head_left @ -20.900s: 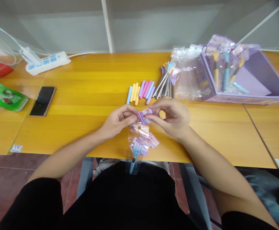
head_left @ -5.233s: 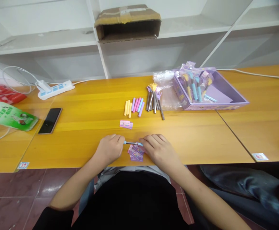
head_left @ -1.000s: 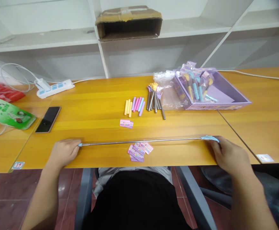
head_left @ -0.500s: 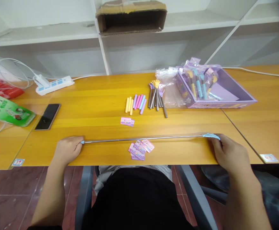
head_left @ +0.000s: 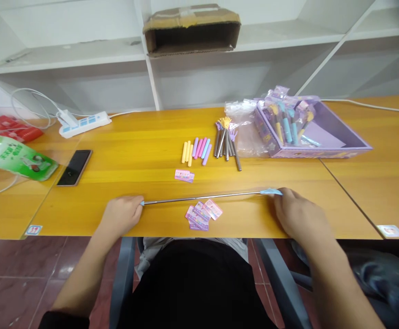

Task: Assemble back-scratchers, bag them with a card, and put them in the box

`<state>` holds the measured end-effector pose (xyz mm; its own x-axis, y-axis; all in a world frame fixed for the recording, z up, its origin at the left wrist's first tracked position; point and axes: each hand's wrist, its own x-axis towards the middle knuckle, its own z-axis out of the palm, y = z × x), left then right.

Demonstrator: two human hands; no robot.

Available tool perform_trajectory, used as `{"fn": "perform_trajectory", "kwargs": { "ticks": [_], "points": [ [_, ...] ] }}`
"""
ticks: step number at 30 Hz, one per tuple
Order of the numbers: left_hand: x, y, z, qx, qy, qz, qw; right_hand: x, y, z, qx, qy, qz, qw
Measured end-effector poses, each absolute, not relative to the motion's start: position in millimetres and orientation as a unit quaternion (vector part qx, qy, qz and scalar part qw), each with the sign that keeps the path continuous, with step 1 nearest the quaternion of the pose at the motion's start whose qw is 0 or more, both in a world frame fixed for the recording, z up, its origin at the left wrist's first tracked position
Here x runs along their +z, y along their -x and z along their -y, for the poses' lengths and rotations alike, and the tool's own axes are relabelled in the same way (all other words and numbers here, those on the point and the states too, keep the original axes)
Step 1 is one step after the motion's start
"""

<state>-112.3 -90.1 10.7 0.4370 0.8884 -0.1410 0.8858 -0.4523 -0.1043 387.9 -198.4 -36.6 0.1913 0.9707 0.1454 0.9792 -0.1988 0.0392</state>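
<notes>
A telescopic back scratcher point(head_left: 199, 198) with a thin metal rod stretches left to right between my hands. My left hand point(head_left: 122, 214) is closed around its handle end, where a bit of light blue shows. At the other end, my right hand point(head_left: 300, 214) grips the light blue hand-shaped head point(head_left: 271, 192). Below the rod lie several small printed cards point(head_left: 199, 214). Farther back are two more cards point(head_left: 184, 175), several coloured handle tubes point(head_left: 195, 151) in yellow, purple, pink and blue, and a pile of metal rods with little hand-shaped heads point(head_left: 225, 139).
A purple box point(head_left: 322, 152) with bagged back scratchers stands at the back right beside clear plastic bags point(head_left: 247, 130). To the left are a phone point(head_left: 75, 167), a power strip point(head_left: 85, 124) and a green package point(head_left: 17, 155). A cardboard box point(head_left: 192, 32) sits on the shelf above.
My hands have come closer together, each moving inward, and the back scratcher's rod between them is shorter. The view has shifted slightly.
</notes>
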Motion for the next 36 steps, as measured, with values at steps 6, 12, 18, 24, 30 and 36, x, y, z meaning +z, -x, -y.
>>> {"fn": "perform_trajectory", "kwargs": {
  "ticks": [6, 12, 18, 24, 30, 36],
  "points": [
    [23.7, 44.5, 97.4, 0.100, 0.842, 0.529, -0.023, -16.2, -334.2, 177.3, -0.141, 0.688, 0.709, 0.063],
    [32.6, -6.8, 110.8, 0.088, 0.846, 0.517, -0.096, 4.6, -270.5, 165.9, -0.135, 0.601, 0.783, 0.086],
    [42.7, 0.0, 77.0, -0.026, 0.828, 0.504, -0.246, 39.5, -273.4, 121.9, -0.012, 0.611, 0.789, 0.056],
    [30.6, 9.3, 4.5, -0.193, 0.716, 0.458, -0.491, 56.6, -344.7, 23.4, -0.020, 0.775, 0.630, 0.049],
    [-4.9, -0.8, -16.6, -0.320, 0.609, 0.409, -0.599, 8.5, -375.0, -11.6, -0.011, 0.849, 0.525, 0.068],
    [-29.2, 2.3, -6.7, -0.362, 0.592, 0.383, -0.610, -7.6, -383.5, -6.5, -0.023, 0.848, 0.525, 0.074]
  ]
}}
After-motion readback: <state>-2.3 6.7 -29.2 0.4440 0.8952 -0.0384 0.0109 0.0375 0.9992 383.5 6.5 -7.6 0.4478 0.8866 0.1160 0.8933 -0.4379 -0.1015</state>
